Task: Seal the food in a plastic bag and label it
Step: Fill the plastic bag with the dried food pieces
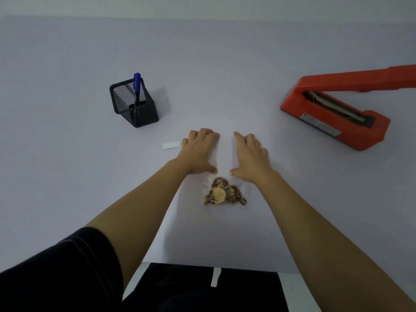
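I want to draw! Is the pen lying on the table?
No, the pen stands upright in the black mesh cup, left of the hands.

Two bare forearms are seen, with no watch, ring or bracelet visible on either. The left hand (199,152) and right hand (251,154) are ungloved. A dark, near-black sleeve (67,269) is worn on the left upper arm, ended above the elbow, with a line of pale contrast stitching run along a seam. No sleeve is seen on the right arm within view. Dark clothing (202,289) is worn on the lower body at the bottom edge; a small white strip (215,277) is seen against it, nature unclear.
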`<state>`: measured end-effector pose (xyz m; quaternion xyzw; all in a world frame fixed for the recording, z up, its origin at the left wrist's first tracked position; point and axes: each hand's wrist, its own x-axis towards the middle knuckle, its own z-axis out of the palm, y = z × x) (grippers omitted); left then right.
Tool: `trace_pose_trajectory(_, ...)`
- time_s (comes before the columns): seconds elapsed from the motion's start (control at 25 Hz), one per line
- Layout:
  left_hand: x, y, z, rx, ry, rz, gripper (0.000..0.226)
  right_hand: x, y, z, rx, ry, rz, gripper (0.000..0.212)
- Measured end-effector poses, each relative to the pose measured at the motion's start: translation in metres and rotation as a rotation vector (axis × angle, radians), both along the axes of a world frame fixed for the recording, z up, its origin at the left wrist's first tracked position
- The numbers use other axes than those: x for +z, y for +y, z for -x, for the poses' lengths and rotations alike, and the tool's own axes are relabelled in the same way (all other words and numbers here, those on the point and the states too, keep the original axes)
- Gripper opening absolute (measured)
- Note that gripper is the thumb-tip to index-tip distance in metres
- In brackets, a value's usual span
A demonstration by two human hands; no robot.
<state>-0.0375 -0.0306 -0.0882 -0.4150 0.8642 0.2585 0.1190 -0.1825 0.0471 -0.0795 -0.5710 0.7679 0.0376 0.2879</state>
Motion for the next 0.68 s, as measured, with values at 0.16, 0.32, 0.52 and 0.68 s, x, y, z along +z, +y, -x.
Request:
trace_pose_trajectory(0.16,-0.015,0.032,-0.016,0.095,0.263,-0.024,0.030,-0.006,0.023,-0.009,-0.014,0.014,0.155,0.042)
trace_pose_trajectory(0.32,-0.020,0.035,-0.013,0.037,0.268,-0.020,0.035,-0.012,0.025,-0.008,0.013,-0.062,0.173,0.028)
trace_pose_trajectory(0.52,-0.004,0.005,0.001,-0.052,0.037,-0.084,0.080,-0.008,0.009,0.001,0.055,-0.053,0.110,0.068)
trace_pose_trajectory(0.68,0.001,-0.004,0.010,-0.082,-0.065,-0.067,0.100,-0.004,-0.007,0.007,0.080,0.014,0.025,0.094)
